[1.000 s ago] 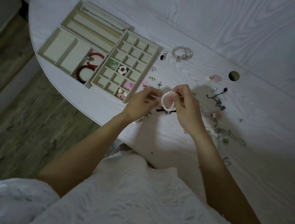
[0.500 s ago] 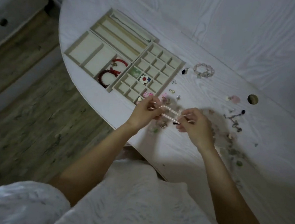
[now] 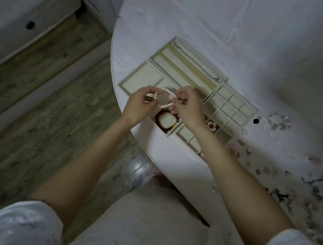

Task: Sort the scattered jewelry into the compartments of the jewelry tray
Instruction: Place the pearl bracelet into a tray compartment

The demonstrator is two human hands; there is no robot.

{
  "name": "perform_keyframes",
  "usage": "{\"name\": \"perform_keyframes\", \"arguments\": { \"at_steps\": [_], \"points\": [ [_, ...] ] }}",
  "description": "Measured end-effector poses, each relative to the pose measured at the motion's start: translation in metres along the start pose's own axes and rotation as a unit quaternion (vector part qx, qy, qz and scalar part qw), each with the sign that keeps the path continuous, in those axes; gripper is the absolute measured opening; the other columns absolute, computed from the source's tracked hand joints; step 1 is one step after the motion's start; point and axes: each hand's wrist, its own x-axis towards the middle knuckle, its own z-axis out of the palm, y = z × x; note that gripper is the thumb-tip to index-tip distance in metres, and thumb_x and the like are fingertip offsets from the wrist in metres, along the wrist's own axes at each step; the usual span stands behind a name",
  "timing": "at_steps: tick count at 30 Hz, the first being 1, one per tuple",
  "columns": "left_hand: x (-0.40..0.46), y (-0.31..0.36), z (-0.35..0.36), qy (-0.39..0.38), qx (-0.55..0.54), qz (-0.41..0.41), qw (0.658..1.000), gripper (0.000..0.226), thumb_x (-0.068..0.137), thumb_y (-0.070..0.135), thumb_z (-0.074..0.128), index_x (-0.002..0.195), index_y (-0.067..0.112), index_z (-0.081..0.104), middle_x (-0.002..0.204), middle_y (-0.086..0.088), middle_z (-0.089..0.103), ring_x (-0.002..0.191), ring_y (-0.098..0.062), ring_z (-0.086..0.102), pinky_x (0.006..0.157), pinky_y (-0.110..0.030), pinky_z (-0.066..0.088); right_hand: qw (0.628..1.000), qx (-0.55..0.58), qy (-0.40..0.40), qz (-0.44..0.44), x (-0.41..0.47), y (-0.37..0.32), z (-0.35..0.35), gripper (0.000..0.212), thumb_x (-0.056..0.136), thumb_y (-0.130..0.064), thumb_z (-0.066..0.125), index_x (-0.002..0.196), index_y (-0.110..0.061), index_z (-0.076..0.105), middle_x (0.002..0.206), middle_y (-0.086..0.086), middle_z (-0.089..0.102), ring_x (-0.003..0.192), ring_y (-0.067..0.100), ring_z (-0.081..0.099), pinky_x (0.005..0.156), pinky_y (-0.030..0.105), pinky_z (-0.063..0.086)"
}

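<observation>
Fingers point(image 3: 153, 98) of both hands stretch pearl bracelet point(image 3: 167, 99) over tray point(image 3: 142, 75).

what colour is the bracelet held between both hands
Pearly white bracelet, seen in the head view.

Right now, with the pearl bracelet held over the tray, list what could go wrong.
1. The pearl bracelet is only pinched between the left hand and right hand; it may slip and land on the red bracelet below.
2. The tray sits near the table edge; a nudge could tip it off.
</observation>
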Motion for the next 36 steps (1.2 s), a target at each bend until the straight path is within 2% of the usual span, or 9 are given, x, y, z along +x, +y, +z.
{"name": "perform_keyframes", "arguments": {
  "at_steps": [4, 7, 11, 15, 18, 23, 29, 33, 36],
  "points": [
    [0.036, -0.023, -0.023, -0.045, 0.231, 0.063, 0.97, 0.038, 0.088, 0.008, 0.059, 0.125, 0.017, 0.059, 0.137, -0.016, 0.045, 0.125, -0.029, 0.044, 0.103, -0.033, 0.034, 0.997, -0.071, 0.021, 0.035, 0.026, 0.001, 0.016, 0.018, 0.093, -0.01, 0.055, 0.111, -0.01, 0.055, 0.102, -0.001, 0.058, 0.085, 0.016, 0.065, 0.076, 0.026, 0.057],
    [0.046, -0.034, -0.037, -0.074, 0.341, 0.153, 0.924, 0.036, 0.087, 0.015, 0.053, 0.122, 0.009, 0.062, 0.131, -0.014, 0.055, 0.118, -0.036, 0.048, 0.099, -0.043, 0.035, 0.969, -0.24, 0.036, -0.046, 0.027, 0.013, 0.014, 0.025, 0.094, -0.01, 0.052, 0.118, -0.012, 0.058, 0.121, 0.003, 0.056, 0.098, 0.01, 0.054, 0.081, 0.01, 0.042],
    [0.058, -0.044, -0.038, -0.114, 0.454, 0.242, 0.85, 0.043, 0.087, 0.028, 0.039, 0.118, 0.014, 0.066, 0.122, -0.001, 0.064, 0.118, -0.03, 0.052, 0.094, -0.044, 0.038, 0.878, -0.434, -0.034, -0.201, 0.034, 0.018, 0.019, 0.037, 0.095, -0.018, 0.047, 0.131, -0.015, 0.053, 0.137, 0.001, 0.048, 0.125, 0.021, 0.036, 0.105, 0.033, 0.029],
    [0.065, -0.051, -0.032, -0.149, 0.508, 0.268, 0.805, 0.036, 0.092, 0.025, 0.051, 0.125, 0.019, 0.061, 0.141, 0.005, 0.049, 0.139, -0.022, 0.03, 0.112, -0.05, 0.016, 0.812, -0.538, -0.103, -0.202, 0.042, 0.021, 0.028, 0.04, 0.098, -0.033, 0.038, 0.135, -0.02, 0.048, 0.148, -0.004, 0.036, 0.14, 0.023, 0.014, 0.11, 0.041, 0.011],
    [0.068, -0.057, -0.031, -0.162, 0.518, 0.262, 0.798, 0.037, 0.094, 0.026, 0.048, 0.128, 0.021, 0.06, 0.144, 0.009, 0.046, 0.143, -0.019, 0.022, 0.114, -0.051, 0.008, 0.802, -0.559, -0.096, -0.187, 0.041, 0.029, 0.026, 0.04, 0.099, -0.038, 0.035, 0.131, -0.023, 0.052, 0.147, -0.005, 0.038, 0.143, 0.024, 0.009, 0.112, 0.046, 0.004],
    [0.073, -0.056, -0.029, -0.164, 0.51, 0.279, 0.797, 0.04, 0.091, 0.026, 0.045, 0.127, 0.018, 0.06, 0.14, 0.005, 0.051, 0.141, -0.022, 0.028, 0.111, -0.054, 0.01, 0.794, -0.567, -0.052, -0.211, 0.037, 0.035, 0.023, 0.033, 0.094, -0.034, 0.049, 0.116, -0.016, 0.065, 0.132, 0.002, 0.054, 0.137, 0.032, 0.027, 0.112, 0.052, 0.008],
    [0.076, -0.059, -0.026, -0.158, 0.476, 0.27, 0.822, 0.045, 0.093, 0.029, 0.037, 0.134, 0.019, 0.054, 0.142, 0.004, 0.048, 0.141, -0.023, 0.027, 0.111, -0.051, 0.012, 0.801, -0.563, -0.058, -0.193, 0.036, 0.033, 0.025, 0.038, 0.097, -0.036, 0.043, 0.126, -0.016, 0.057, 0.141, 0.002, 0.046, 0.141, 0.029, 0.018, 0.113, 0.051, 0.003],
    [0.07, -0.059, -0.026, -0.104, 0.476, 0.321, 0.812, 0.043, 0.093, 0.027, 0.033, 0.12, 0.018, 0.064, 0.128, 0.005, 0.061, 0.133, -0.022, 0.04, 0.108, -0.048, 0.017, 0.813, -0.538, -0.031, -0.22, 0.037, 0.035, 0.026, 0.032, 0.09, -0.026, 0.056, 0.116, -0.009, 0.064, 0.125, 0.005, 0.06, 0.129, 0.028, 0.041, 0.107, 0.053, 0.022],
    [0.066, -0.059, -0.024, -0.077, 0.496, 0.345, 0.793, 0.039, 0.092, 0.024, 0.034, 0.105, 0.018, 0.071, 0.114, 0.005, 0.068, 0.124, -0.023, 0.05, 0.106, -0.047, 0.019, 0.807, -0.554, -0.02, -0.206, 0.039, 0.036, 0.026, 0.031, 0.092, -0.028, 0.053, 0.113, -0.009, 0.065, 0.122, 0.002, 0.062, 0.131, 0.025, 0.039, 0.11, 0.052, 0.018]
  ]
}}
